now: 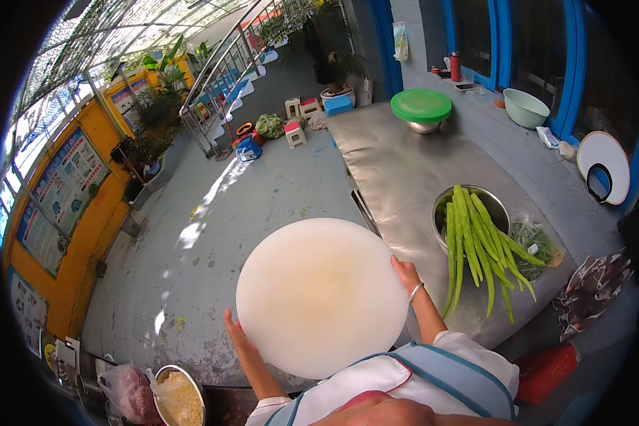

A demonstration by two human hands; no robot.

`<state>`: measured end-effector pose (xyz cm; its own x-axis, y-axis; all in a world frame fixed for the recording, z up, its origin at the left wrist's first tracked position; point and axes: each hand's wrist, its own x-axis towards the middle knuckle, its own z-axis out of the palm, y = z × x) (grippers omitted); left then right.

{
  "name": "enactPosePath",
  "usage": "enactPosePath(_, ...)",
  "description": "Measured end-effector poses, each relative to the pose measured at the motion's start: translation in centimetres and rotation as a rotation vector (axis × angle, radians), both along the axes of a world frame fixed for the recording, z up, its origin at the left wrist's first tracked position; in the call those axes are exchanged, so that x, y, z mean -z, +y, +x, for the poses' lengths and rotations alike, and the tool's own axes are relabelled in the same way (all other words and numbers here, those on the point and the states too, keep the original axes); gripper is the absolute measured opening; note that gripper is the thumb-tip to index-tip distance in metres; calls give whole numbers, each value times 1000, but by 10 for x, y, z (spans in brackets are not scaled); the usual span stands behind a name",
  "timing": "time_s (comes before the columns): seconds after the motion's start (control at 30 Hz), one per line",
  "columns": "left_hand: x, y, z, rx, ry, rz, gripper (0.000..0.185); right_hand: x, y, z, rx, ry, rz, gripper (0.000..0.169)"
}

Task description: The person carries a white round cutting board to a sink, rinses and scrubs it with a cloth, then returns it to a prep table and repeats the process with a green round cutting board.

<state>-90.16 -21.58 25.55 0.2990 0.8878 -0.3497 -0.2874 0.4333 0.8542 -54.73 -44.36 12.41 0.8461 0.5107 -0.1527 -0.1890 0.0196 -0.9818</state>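
Observation:
A large round white cutting board (322,298), yellowish in the middle, is held up in front of my body between both hands. My left hand (237,334) grips its lower left edge, and my right hand (406,273), with a bracelet at the wrist, grips the right edge; the fingers underneath are hidden. Right of the board, long green peppers (476,239) hang over the rim of a steel bowl (503,207) on a metal table (399,186). A clear plastic bag of leafy greens (532,247) lies beside that bowl.
A green lid (420,105) covers a steel bowl at the table's far end. Bottom left are a bowl of yellowish food (183,399) and a bag of reddish food (130,394). Small stools (295,134) and a stair railing (218,74) stand beyond the grey floor.

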Motion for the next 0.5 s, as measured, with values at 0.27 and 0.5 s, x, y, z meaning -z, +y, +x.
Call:
enactPosePath(0.27,72,206,217,385,74,-34,58,63,98,137,260,107,-270,53)
enactPosePath(0.5,168,280,460,625,439,9,62,130,84,262,509,155,-496,57)
